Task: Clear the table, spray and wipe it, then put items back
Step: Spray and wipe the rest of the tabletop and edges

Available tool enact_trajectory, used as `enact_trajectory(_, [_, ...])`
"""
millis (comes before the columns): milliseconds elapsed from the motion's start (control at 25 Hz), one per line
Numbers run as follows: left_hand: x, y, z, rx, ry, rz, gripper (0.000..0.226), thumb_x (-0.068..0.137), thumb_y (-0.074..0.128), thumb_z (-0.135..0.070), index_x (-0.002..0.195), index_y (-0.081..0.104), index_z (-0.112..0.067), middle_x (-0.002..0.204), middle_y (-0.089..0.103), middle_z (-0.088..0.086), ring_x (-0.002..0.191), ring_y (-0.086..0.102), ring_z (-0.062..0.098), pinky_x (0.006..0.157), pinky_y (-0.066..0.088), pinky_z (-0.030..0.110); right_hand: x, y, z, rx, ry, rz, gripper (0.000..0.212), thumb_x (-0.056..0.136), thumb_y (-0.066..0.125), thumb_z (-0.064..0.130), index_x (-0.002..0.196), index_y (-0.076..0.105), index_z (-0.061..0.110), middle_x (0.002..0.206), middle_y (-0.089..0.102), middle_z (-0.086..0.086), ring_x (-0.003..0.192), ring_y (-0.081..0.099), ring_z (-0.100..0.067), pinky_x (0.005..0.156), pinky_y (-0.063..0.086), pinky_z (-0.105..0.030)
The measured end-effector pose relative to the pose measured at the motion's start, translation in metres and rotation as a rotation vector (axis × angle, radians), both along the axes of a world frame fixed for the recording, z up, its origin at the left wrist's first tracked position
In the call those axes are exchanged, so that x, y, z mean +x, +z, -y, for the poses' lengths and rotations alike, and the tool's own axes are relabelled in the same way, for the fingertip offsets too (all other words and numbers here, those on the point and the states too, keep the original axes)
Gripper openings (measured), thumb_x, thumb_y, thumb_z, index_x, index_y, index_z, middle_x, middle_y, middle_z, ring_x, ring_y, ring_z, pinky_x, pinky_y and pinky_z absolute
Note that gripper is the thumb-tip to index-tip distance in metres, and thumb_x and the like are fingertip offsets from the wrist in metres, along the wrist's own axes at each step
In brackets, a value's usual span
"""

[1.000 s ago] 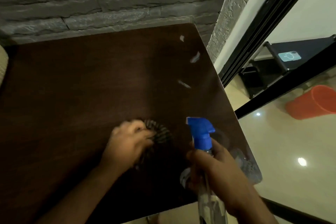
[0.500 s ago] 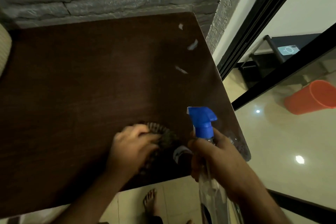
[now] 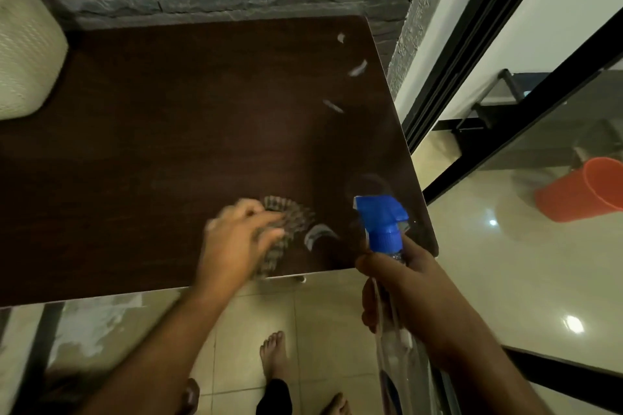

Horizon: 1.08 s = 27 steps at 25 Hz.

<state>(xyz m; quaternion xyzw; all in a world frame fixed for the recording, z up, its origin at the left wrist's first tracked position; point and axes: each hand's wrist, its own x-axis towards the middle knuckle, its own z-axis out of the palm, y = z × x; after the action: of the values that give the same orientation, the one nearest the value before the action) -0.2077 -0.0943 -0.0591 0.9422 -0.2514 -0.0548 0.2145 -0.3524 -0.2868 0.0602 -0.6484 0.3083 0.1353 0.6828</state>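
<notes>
The wiping step was in hand: the left hand (image 3: 236, 239) pressed a striped cloth (image 3: 286, 216) flat on the dark worktop (image 3: 168, 145) near its six o'clock edge, the fingers blurred so that their exact lie could not be told, though they seemed curled over the bunched cloth. At about four o'clock from it the right hand (image 3: 401, 290) gripped the neck of a clear spray bottle (image 3: 381, 226) with a blue trigger head, held upright just off the worktop's near corner. A pale smear (image 3: 317, 234) sat between cloth and bottle, and small white scraps (image 3: 357, 68) lay toward two o'clock; the next pass probably needed to sweep over these. A cream woven basket (image 3: 23, 44) stood at ten o'clock, likely in the way of wiping that corner. An orange bucket (image 3: 580, 189) lay on the floor beyond.
</notes>
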Motion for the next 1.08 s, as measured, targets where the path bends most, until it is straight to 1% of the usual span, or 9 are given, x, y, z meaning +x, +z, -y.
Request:
enact_trajectory(80, [0.039, -0.002, -0.026, 0.044, 0.185, 0.031, 0.029, 0.087, 0.063, -0.042, 0.113, 0.068, -0.032, 0.111, 0.056, -0.002, 0.103, 0.054, 0.023, 0.088, 0.044, 0.042, -0.012, -0.005, 0.006, -0.012, 0.011, -0.009, 0.019, 0.088, 0.059, 0.019, 0.105, 0.052, 0.020, 0.061, 0.060, -0.010, 0.050, 0.058, -0.020, 0.054, 0.053, -0.028])
enact_trajectory(200, [0.102, -0.004, 0.009, 0.076, 0.361, 0.075, 0.032, 0.088, 0.062, -0.042, 0.117, 0.066, -0.029, 0.120, 0.055, 0.006, 0.111, 0.053, 0.030, 0.094, 0.041, 0.042, -0.029, -0.008, 0.005, -0.042, 0.031, -0.019, 0.018, 0.088, 0.058, 0.020, 0.106, 0.052, 0.021, 0.061, 0.061, -0.010, 0.051, 0.059, -0.021, 0.053, 0.054, -0.027])
enact_trajectory(320, [0.062, -0.001, 0.074, 0.055, 0.139, 0.047, 0.031, 0.088, 0.061, -0.043, 0.118, 0.064, -0.034, 0.117, 0.054, 0.001, 0.108, 0.053, 0.025, 0.093, 0.042, 0.038, -0.037, -0.005, 0.002, -0.030, 0.032, -0.026, 0.019, 0.088, 0.058, 0.019, 0.106, 0.052, 0.023, 0.060, 0.061, -0.010, 0.051, 0.059, -0.021, 0.052, 0.053, -0.026])
enact_trajectory(440, [-0.038, -0.005, 0.047, 0.031, -0.099, 0.021, 0.031, 0.088, 0.061, -0.041, 0.119, 0.063, -0.038, 0.112, 0.053, -0.008, 0.104, 0.050, 0.016, 0.087, 0.042, 0.037, -0.041, 0.000, 0.006, 0.010, 0.006, -0.039, 0.019, 0.088, 0.058, 0.019, 0.106, 0.052, 0.021, 0.059, 0.060, -0.011, 0.052, 0.059, -0.023, 0.058, 0.053, -0.033])
enact_trajectory(520, [-0.049, 0.000, 0.001, 0.007, -0.021, 0.002, 0.029, 0.086, 0.067, -0.036, 0.114, 0.067, -0.036, 0.109, 0.055, -0.007, 0.101, 0.052, 0.019, 0.084, 0.043, 0.039, -0.045, -0.001, 0.013, 0.020, -0.012, -0.045, 0.021, 0.088, 0.059, 0.019, 0.107, 0.052, 0.020, 0.058, 0.060, -0.009, 0.052, 0.059, -0.022, 0.060, 0.054, -0.035])
enact_trajectory(680, [0.051, -0.006, 0.006, 0.119, 0.256, 0.091, 0.032, 0.088, 0.063, -0.041, 0.119, 0.065, -0.031, 0.116, 0.055, 0.001, 0.107, 0.052, 0.024, 0.090, 0.039, 0.038, -0.045, -0.008, 0.021, -0.013, -0.022, -0.046, 0.024, 0.087, 0.060, 0.020, 0.109, 0.051, 0.021, 0.059, 0.061, -0.007, 0.053, 0.059, -0.021, 0.062, 0.054, -0.036])
enact_trajectory(840, [0.030, -0.002, 0.084, 0.066, 0.073, 0.043, 0.032, 0.087, 0.062, -0.043, 0.118, 0.064, -0.036, 0.115, 0.054, -0.003, 0.106, 0.052, 0.022, 0.090, 0.042, 0.037, -0.043, -0.010, 0.016, -0.003, -0.037, -0.028, 0.022, 0.087, 0.059, 0.020, 0.107, 0.051, 0.021, 0.060, 0.061, -0.009, 0.053, 0.060, -0.023, 0.061, 0.054, -0.037])
enact_trajectory(960, [-0.057, -0.003, 0.046, 0.036, -0.107, 0.014, 0.031, 0.086, 0.064, -0.040, 0.118, 0.063, -0.040, 0.112, 0.053, -0.009, 0.103, 0.049, 0.015, 0.084, 0.040, 0.036, -0.047, -0.008, 0.018, 0.027, -0.042, -0.044, 0.021, 0.087, 0.059, 0.020, 0.106, 0.051, 0.020, 0.059, 0.061, -0.008, 0.052, 0.059, -0.022, 0.059, 0.054, -0.033])
enact_trajectory(1080, [-0.041, 0.000, -0.006, 0.064, -0.058, 0.024, 0.029, 0.083, 0.070, -0.035, 0.112, 0.069, -0.036, 0.106, 0.056, -0.006, 0.099, 0.053, 0.018, 0.079, 0.036, 0.035, -0.052, -0.014, 0.030, 0.022, -0.065, -0.046, 0.020, 0.088, 0.059, 0.019, 0.106, 0.051, 0.018, 0.059, 0.060, -0.007, 0.052, 0.059, -0.020, 0.055, 0.053, -0.028])
